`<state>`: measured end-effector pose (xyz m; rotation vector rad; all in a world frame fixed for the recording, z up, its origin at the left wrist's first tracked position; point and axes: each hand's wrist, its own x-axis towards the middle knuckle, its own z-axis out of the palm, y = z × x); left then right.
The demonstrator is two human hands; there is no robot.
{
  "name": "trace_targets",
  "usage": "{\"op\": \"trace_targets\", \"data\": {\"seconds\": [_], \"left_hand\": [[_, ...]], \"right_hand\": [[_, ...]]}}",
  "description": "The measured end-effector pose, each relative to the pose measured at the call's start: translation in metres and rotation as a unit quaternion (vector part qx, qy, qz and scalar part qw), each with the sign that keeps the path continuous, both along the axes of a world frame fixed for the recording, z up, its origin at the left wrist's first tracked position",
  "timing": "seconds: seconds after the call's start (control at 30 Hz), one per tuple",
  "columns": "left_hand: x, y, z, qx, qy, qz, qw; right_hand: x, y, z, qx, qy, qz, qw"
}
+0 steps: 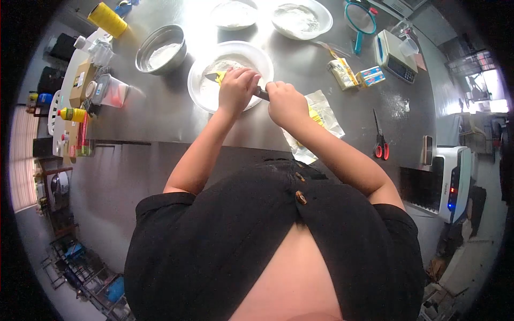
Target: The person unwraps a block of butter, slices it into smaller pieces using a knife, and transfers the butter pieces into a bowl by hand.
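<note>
My right hand [286, 101] is closed around the dark handle of a knife [262, 93], which points left across a white bowl [194, 88] of flour. Over the blade, my left hand [236, 90] has its fingers bent together, with a lump of yellow butter [220, 77] at the fingertips. The blade's end shows just left of the butter; its middle is hidden by my left hand. Under my right forearm lies an opened wrapper [329, 120] with more yellow butter on it, partly covered by the arm.
Around the bowl on the steel table stand a metal bowl [140, 60] and two white bowls [327, 24] [213, 16] of white powder. Butter packets [342, 74], a kitchen scale [396, 56], a blue-rimmed sieve [357, 43] and red-handled scissors [381, 148] are at the right. Tubs and bottles [75, 114] line the left.
</note>
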<state>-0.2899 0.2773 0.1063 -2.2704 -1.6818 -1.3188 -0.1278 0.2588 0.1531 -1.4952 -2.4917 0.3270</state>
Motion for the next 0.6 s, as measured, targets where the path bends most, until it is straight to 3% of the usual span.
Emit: {"op": "trace_targets", "data": {"seconds": [0.23,0.4,0.53,0.6], "left_hand": [[-0.007,0.009,-0.007,-0.026,0.035,-0.011,0.999],[-0.054,0.034,-0.024,-0.152,-0.042,0.081,0.984],[-0.082,0.037,-0.024,-0.143,-0.051,0.073,0.986],[-0.084,0.032,-0.019,-0.067,0.06,0.082,0.993]], "right_hand": [[0.012,-0.005,0.001,-0.024,-0.023,-0.015,0.999],[0.043,-0.014,0.013,-0.081,0.011,-0.076,0.994],[0.091,-0.024,0.03,-0.122,0.022,-0.13,0.984],[0.117,-0.033,0.031,-0.147,0.078,-0.21,0.964]]}}
